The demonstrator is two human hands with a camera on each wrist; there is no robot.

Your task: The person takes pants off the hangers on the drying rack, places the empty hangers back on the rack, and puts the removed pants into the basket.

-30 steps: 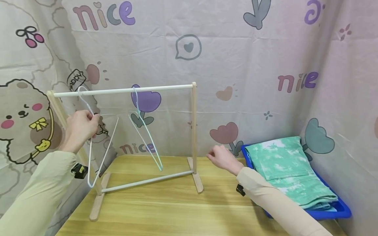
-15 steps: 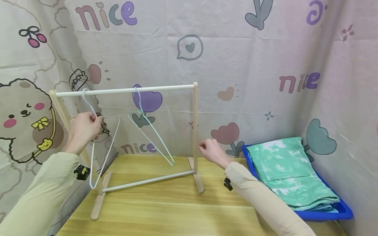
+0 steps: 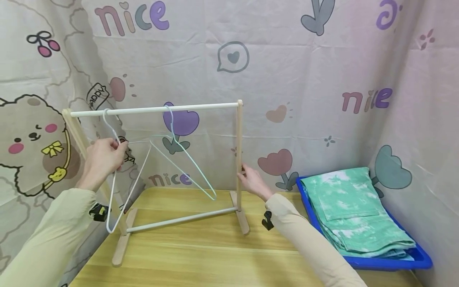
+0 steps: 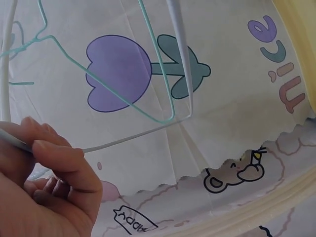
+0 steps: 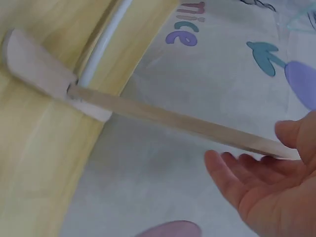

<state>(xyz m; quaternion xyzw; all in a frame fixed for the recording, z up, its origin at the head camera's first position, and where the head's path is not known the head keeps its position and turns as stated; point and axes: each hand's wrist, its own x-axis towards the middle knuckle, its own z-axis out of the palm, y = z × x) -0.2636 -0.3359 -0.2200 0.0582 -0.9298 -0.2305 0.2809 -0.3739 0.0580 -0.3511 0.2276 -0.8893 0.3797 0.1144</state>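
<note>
A white clothes hanger (image 3: 108,223) hangs by its hook near the left end of the rack's white upper bar (image 3: 201,107). My left hand (image 3: 105,159) pinches this hanger at its neck, thumb and fingers on the wire. A pale green hanger (image 3: 214,195) hangs further right on the bar, turned at an angle and touched by neither hand. My right hand (image 3: 254,181) is at the rack's right wooden post (image 3: 239,135). In the right wrist view the post runs between the thumb and the loosely bent fingers (image 5: 222,173), which do not close round it.
A blue basket (image 3: 387,263) at the right holds folded green-and-white tie-dyed cloth (image 3: 351,211). The rack's wooden feet (image 3: 121,249) stand on the wood-grain table (image 3: 201,263). Printed curtains (image 3: 305,79) enclose the back and sides.
My right hand has moved left from beside the basket to the rack's post. The green hanger's lower end has swung right. My left hand keeps its pinch on the white hanger, which shifts slightly.
</note>
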